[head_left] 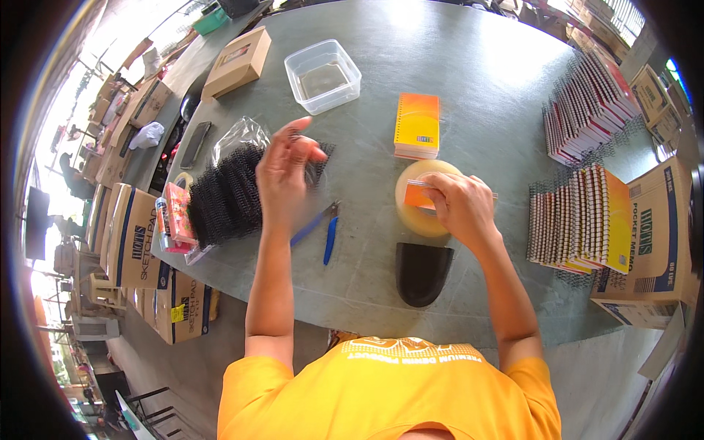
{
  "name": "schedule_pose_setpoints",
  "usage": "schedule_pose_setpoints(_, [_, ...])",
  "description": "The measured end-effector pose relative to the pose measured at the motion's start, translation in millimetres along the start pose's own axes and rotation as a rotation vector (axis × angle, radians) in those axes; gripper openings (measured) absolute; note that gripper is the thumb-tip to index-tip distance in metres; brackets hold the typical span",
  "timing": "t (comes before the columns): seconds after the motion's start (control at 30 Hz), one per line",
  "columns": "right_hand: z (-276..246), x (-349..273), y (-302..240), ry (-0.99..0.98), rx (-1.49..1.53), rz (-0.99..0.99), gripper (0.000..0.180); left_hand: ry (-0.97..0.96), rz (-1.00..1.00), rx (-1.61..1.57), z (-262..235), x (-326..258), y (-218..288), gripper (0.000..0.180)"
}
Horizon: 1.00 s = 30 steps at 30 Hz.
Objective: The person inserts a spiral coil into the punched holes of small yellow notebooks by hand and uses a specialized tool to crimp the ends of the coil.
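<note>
My right hand (466,205) pinches a small orange notepad (418,196) between thumb and fingers, above a round yellowish translucent disc (411,216). Just beyond the disc stands a short stack of orange-yellow notepads (417,125). Raised beside a heap of black spiral binding coils (227,194), my left hand (282,165) is slightly blurred. Its fingers are bent and apart, with nothing visible in them. Blue-handled pliers (331,238) lie between my forearms. A black rounded pad (423,273) rests in front of the disc.
A clear plastic tub (323,77) and a brown carton (236,62) sit at the far left. On the right are stacked spiral-bound yellow notepads (579,220) and red-covered ones (587,110). A cardboard box (649,235) stands beside them. Sketch-pad cartons (139,235) are left of the table.
</note>
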State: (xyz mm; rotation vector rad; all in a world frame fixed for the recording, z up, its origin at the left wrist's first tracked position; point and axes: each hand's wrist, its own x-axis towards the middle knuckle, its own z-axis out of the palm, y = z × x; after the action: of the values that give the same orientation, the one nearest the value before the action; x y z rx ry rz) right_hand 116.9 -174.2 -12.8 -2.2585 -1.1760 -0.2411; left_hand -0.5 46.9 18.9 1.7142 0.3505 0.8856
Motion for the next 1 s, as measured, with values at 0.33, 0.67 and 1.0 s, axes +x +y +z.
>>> schedule_pose_setpoints(0.33, [0,-4,-2,0.094,0.071,-0.055,0.013,-0.37,-0.004,0.156,59,-55,-24,0.021])
schedule_pose_setpoints(0.67, [-3,-2,-3,0.037,0.082,-0.049,0.018,-0.213,0.253,0.411,60,-56,-25,0.02])
schedule_pose_setpoints(1.0, [-7,-1,-8,0.011,0.1,-0.037,0.016,-0.185,0.217,0.362,65,-60,-28,0.023])
